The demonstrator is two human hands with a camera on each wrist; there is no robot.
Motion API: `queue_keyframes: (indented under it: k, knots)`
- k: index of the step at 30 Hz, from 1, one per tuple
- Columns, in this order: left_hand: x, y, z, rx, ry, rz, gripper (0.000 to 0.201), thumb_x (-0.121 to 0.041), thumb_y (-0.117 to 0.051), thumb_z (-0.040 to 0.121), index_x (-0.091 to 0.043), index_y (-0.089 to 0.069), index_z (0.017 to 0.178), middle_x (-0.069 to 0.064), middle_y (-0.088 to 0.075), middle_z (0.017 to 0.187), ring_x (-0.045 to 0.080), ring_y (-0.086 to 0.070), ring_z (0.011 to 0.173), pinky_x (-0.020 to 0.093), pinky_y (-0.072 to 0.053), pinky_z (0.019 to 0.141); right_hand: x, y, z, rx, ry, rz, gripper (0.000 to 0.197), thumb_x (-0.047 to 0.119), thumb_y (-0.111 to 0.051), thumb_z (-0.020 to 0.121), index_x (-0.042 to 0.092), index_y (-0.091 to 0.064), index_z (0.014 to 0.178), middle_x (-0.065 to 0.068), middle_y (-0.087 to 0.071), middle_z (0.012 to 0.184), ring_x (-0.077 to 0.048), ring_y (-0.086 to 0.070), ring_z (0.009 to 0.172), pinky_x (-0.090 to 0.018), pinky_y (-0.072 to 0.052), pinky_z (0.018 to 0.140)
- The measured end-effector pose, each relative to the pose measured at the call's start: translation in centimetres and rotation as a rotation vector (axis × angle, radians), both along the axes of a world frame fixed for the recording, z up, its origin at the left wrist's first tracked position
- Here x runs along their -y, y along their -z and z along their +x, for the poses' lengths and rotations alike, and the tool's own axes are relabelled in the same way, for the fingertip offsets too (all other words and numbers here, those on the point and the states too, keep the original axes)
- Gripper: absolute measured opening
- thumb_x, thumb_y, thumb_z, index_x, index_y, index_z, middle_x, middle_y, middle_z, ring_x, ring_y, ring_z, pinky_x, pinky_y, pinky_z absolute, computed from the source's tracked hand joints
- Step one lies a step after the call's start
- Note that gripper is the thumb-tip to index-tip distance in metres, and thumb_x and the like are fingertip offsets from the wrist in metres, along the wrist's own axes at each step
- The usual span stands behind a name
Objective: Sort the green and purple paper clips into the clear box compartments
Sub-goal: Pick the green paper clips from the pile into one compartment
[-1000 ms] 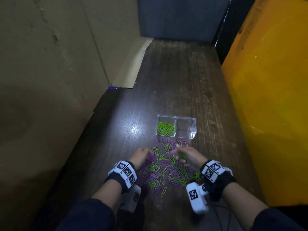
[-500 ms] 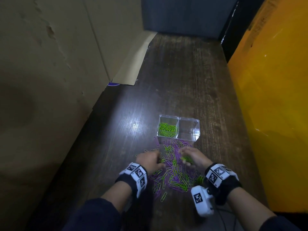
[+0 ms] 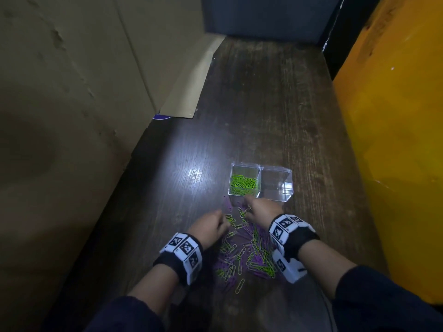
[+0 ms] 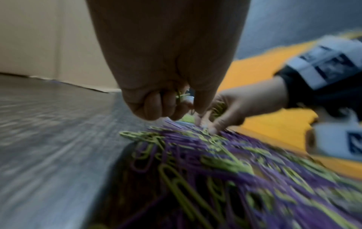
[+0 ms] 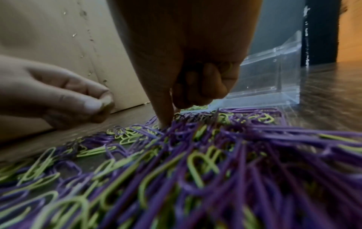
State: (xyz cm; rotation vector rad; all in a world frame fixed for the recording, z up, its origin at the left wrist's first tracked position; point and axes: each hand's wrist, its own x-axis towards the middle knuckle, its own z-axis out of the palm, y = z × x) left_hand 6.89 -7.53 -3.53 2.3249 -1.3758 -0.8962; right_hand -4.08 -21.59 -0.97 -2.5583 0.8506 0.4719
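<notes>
Sleeves: dark sleeves (image 3: 124, 315) cover both forearms at the near edge of the head view.
Wrist bands: each wrist wears a black band with black-and-white marker squares (image 3: 184, 248).
Mixed pile: green and purple paper clips (image 3: 249, 255) lie tangled on the dark wooden table (image 3: 275, 104), between the two wrists and reaching to the front wall of the box.
Left hand: the left hand (image 3: 211, 227) sits at the pile's left edge, fingers curled in; the left wrist view shows green clips (image 4: 181, 95) held inside the curled fingers.
Right hand: the right hand (image 3: 262, 209) is just in front of the box, forefinger (image 5: 164, 111) pointing down into the pile, the other fingers curled; whether they hold clips cannot be told.
Clear box: the clear box (image 3: 282, 200) stands just beyond the right hand, two compartments side by side.
Left compartment: holds sorted green clips (image 3: 243, 182).
Right compartment: no clips visible.
Surroundings: cardboard panel (image 3: 72, 92) on the left, yellow panel (image 3: 395, 140) on the right.
</notes>
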Motion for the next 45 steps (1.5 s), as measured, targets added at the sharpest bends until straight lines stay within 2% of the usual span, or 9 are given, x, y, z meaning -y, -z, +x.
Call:
queue_keyframes:
  k: [4, 8, 13, 16, 21, 26, 37, 42, 45]
  knots:
    - [-0.4, 0.3, 1.5, -0.188, -0.160, -0.118, 0.025, -0.018, -0.048, 0.094, -0.025, -0.039, 0.073, -0.004, -0.049, 0.076, 0.015, -0.047, 0.076, 0.021, -0.032, 0.068, -0.1, -0.7, 0.6, -0.102, -0.107, -0.061, 0.031, 0.030, -0.050, 0.093, 0.018, -0.052, 0.121, -0.013, -0.062, 0.118, -0.029, -0.059, 0.109, -0.035, -0.047, 0.086]
    - [-0.3, 0.9, 2.4, -0.307, -0.270, -0.138, 0.022, 0.000, -0.037, 0.093, -0.017, -0.048, 0.101, -0.007, -0.047, 0.063, 0.015, -0.045, 0.064, 0.024, -0.036, 0.065, -0.2, -0.8, 0.4, -0.072, -0.089, 0.055, 0.033, 0.027, -0.044, 0.095, 0.010, -0.051, 0.122, -0.016, -0.062, 0.111, -0.031, -0.060, 0.103, -0.034, -0.045, 0.080]
    - [0.8, 0.4, 3.0, -0.282, -0.313, -0.115, 0.030, -0.006, -0.042, 0.092, -0.023, -0.050, 0.068, 0.005, -0.059, 0.075, 0.020, -0.053, 0.076, 0.029, -0.042, 0.075, -0.3, -1.1, -1.1, 0.305, 0.306, 0.499, 0.024, 0.008, -0.039, 0.095, 0.013, -0.047, 0.073, -0.007, -0.050, 0.067, -0.017, -0.047, 0.059, -0.025, -0.033, 0.054]
    - [1.7, 0.0, 2.9, -0.168, -0.240, -0.016, 0.015, -0.026, -0.051, 0.093, -0.014, -0.059, 0.088, 0.006, -0.060, 0.084, 0.019, -0.054, 0.080, 0.027, -0.040, 0.073, -0.9, -1.6, -1.3, 0.416, 0.497, 0.727, 0.030, 0.002, -0.039, 0.095, 0.015, -0.046, 0.068, -0.005, -0.045, 0.057, 0.002, -0.039, 0.031, -0.009, -0.029, 0.035]
    - [1.4, -0.7, 2.7, 0.142, -0.007, 0.160, 0.028, -0.041, -0.059, 0.086, -0.023, -0.055, 0.107, -0.002, -0.065, 0.107, 0.020, -0.061, 0.098, 0.026, -0.044, 0.079, -1.5, 0.8, 0.3, 0.221, 0.231, 0.390, 0.020, 0.026, -0.058, 0.088, 0.020, -0.049, 0.072, -0.006, -0.061, 0.077, -0.019, -0.059, 0.075, -0.025, -0.043, 0.069]
    - [0.3, -0.8, 3.4, 0.145, -0.026, 0.167, 0.022, -0.038, -0.057, 0.088, -0.024, -0.062, 0.103, -0.001, -0.067, 0.107, 0.019, -0.062, 0.100, 0.026, -0.045, 0.081, -2.2, 1.0, 1.7, 0.006, -0.159, 0.067, 0.045, 0.034, -0.062, 0.084, 0.017, -0.045, 0.123, -0.006, -0.057, 0.126, -0.026, -0.056, 0.113, -0.036, -0.046, 0.091]
    - [-2.0, -1.6, 4.8, 0.080, -0.085, 0.168, 0.032, -0.051, -0.057, 0.083, -0.022, -0.067, 0.093, -0.002, -0.070, 0.094, 0.016, -0.064, 0.089, 0.029, -0.048, 0.076, -2.6, 0.8, 2.7, -0.026, -0.170, 0.038, 0.030, 0.031, -0.055, 0.090, 0.012, -0.054, 0.114, -0.009, -0.059, 0.120, -0.027, -0.057, 0.111, -0.035, -0.044, 0.090]
    - [-0.4, -1.7, 3.6, 0.243, 0.007, 0.200, 0.041, -0.047, -0.058, 0.085, -0.028, -0.049, 0.121, 0.000, -0.064, 0.116, 0.022, -0.060, 0.107, 0.027, -0.045, 0.082, -3.5, 0.1, 2.6, -0.078, -0.266, -0.113, 0.040, 0.025, -0.046, 0.094, 0.003, -0.044, 0.127, -0.016, -0.056, 0.122, -0.032, -0.057, 0.110, -0.041, -0.046, 0.091]
    - [0.6, -1.6, 3.0, 0.294, 0.087, 0.185, 0.031, -0.041, -0.057, 0.086, -0.027, -0.055, 0.114, 0.001, -0.063, 0.118, 0.022, -0.059, 0.110, 0.029, -0.045, 0.089, -4.1, 0.2, 2.5, -0.084, -0.349, -0.183, 0.039, 0.021, -0.041, 0.094, 0.000, -0.041, 0.126, -0.018, -0.052, 0.126, -0.033, -0.055, 0.113, -0.042, -0.046, 0.087]
